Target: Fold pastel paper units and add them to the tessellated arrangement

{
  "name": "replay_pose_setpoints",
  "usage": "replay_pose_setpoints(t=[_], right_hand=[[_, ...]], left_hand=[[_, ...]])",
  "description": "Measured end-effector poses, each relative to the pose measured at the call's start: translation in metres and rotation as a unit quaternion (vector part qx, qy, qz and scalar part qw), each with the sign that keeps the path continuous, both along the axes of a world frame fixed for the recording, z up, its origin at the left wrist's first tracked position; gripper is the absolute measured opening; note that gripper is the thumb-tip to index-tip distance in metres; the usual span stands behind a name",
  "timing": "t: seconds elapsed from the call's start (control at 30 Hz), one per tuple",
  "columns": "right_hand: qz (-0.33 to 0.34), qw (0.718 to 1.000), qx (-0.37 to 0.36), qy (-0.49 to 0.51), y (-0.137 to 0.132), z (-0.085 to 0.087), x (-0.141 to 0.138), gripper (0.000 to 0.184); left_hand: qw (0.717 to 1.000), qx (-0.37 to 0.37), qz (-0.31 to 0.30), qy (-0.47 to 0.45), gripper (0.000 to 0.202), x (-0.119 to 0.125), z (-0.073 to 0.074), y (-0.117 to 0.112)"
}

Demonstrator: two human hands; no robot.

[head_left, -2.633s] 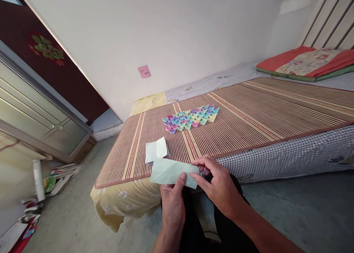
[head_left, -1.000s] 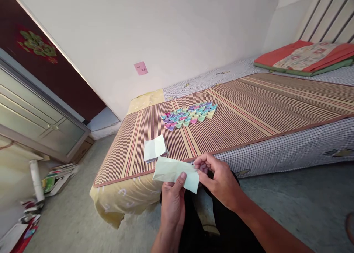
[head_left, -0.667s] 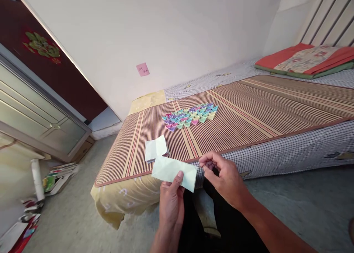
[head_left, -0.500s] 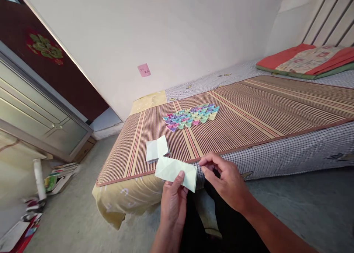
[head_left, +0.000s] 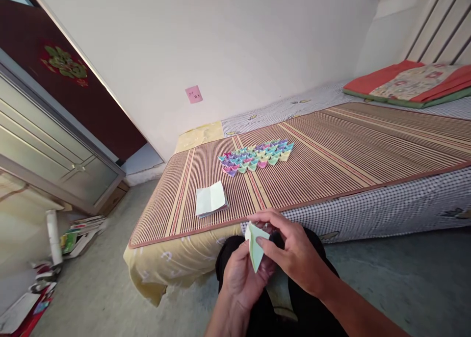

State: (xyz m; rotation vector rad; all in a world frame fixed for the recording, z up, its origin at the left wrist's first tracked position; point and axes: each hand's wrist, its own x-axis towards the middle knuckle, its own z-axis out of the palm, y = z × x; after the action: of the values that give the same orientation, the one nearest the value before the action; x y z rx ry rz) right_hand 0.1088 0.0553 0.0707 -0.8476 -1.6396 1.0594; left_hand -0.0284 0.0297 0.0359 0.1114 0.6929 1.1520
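A pale green sheet of paper (head_left: 258,245), bent into a pointed shape, is held between both hands above my knees. My left hand (head_left: 241,273) grips it from the left and below, thumb against its edge. With thumb and fingers, my right hand (head_left: 290,246) pinches the upper right part. Some fingertips are hidden behind the paper. Beyond the hands, a stack of pale paper sheets (head_left: 211,199) lies near the mat's front edge. Farther back stand rows of small folded paper boats (head_left: 255,158) in several colours.
A striped woven mat (head_left: 312,180) covers the bed, over a yellow cloth (head_left: 176,263) and a checked sheet (head_left: 386,199). A folded red quilt (head_left: 408,84) lies at the far right. Papers (head_left: 81,236) lie on the floor at left.
The green paper went from a flat, wide strip to a bent, pointed shape. My right hand moved left onto it, and both hands now hold it.
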Motion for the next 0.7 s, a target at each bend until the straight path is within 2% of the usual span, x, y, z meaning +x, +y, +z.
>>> replay_pose_setpoints(t=[0.1,0.43,0.57,0.7], right_hand=[[0.0,0.999,0.027,-0.022,-0.002,0.005,-0.002,0.035],[-0.021,0.999,0.026,-0.035,-0.004,0.001,-0.008,0.02],[-0.032,0.997,0.011,-0.076,-0.006,0.005,-0.005,0.024],[-0.021,0.992,0.047,-0.115,-0.002,0.009,0.002,0.028]], left_hand=[[0.999,0.014,-0.04,-0.008,0.015,0.002,-0.004,-0.002],[0.996,0.01,-0.076,-0.046,0.031,0.008,-0.014,-0.004],[0.994,0.027,-0.089,-0.05,0.025,0.009,-0.013,-0.003],[0.991,0.058,-0.105,-0.061,0.022,0.004,-0.014,-0.001]])
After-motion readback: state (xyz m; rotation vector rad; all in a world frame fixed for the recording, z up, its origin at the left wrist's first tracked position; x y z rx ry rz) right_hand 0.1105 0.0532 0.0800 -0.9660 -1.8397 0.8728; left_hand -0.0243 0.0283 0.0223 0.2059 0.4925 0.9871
